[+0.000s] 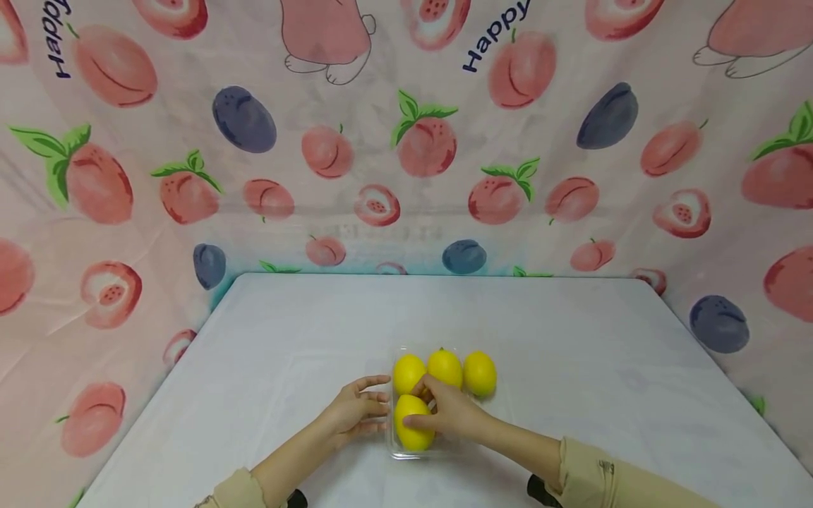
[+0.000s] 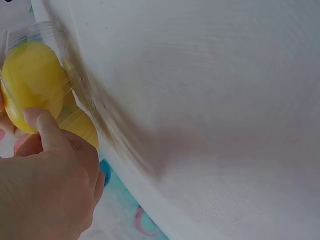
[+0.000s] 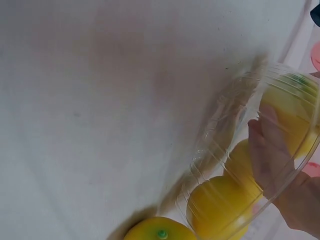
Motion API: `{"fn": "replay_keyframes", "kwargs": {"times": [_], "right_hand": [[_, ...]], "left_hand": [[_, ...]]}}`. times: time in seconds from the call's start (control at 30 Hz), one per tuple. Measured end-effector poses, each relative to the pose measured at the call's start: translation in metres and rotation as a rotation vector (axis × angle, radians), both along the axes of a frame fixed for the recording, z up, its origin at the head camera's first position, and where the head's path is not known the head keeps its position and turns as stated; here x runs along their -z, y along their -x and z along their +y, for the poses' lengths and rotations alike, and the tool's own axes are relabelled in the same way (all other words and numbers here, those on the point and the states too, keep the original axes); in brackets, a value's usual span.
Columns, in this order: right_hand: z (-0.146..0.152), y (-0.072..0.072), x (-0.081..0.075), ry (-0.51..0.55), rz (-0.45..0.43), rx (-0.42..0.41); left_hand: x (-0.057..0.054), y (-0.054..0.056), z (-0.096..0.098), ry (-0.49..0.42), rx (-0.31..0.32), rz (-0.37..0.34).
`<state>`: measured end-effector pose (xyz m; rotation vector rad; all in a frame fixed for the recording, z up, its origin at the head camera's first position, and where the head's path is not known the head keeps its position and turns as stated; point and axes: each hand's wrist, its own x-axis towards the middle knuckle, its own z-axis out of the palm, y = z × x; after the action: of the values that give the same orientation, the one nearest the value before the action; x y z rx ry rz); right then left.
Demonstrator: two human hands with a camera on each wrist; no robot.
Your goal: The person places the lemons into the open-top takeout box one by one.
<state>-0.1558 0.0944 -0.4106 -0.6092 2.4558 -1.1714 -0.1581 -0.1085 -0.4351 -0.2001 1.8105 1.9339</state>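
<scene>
A clear plastic box stands near the front of the table with three lemons inside. My right hand reaches into it and grips the front lemon between thumb and fingers. Behind that one sit a left lemon and a right lemon, side by side. Another lemon lies on the table just right of the box. My left hand is held at the box's left wall, fingers loosely extended; whether they touch the wall is unclear. Through the box wall, the right wrist view shows the right fingers.
A white-covered table spreads out on both sides of the box and behind it. At its far edge hangs a pink cloth printed with peaches and blue fruit.
</scene>
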Motion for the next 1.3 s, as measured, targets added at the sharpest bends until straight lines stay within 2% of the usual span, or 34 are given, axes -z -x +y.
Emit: {"fn": "replay_keyframes", "kwargs": {"times": [0.43, 0.67, 0.93, 1.3], "right_hand": [[0.007, 0.001, 0.003, 0.029, 0.008, -0.043], [0.006, 0.002, 0.004, -0.006, 0.088, -0.042], [0.005, 0.004, 0.0, -0.019, 0.127, -0.039], [0.009, 0.005, -0.006, -0.005, 0.1, -0.016]], "left_hand": [[-0.002, 0.002, 0.003, 0.009, -0.011, 0.001], [-0.002, 0.002, 0.003, 0.011, -0.011, 0.001], [-0.002, 0.003, 0.003, 0.018, -0.018, -0.001], [-0.003, 0.003, 0.002, 0.024, -0.002, 0.0]]}}
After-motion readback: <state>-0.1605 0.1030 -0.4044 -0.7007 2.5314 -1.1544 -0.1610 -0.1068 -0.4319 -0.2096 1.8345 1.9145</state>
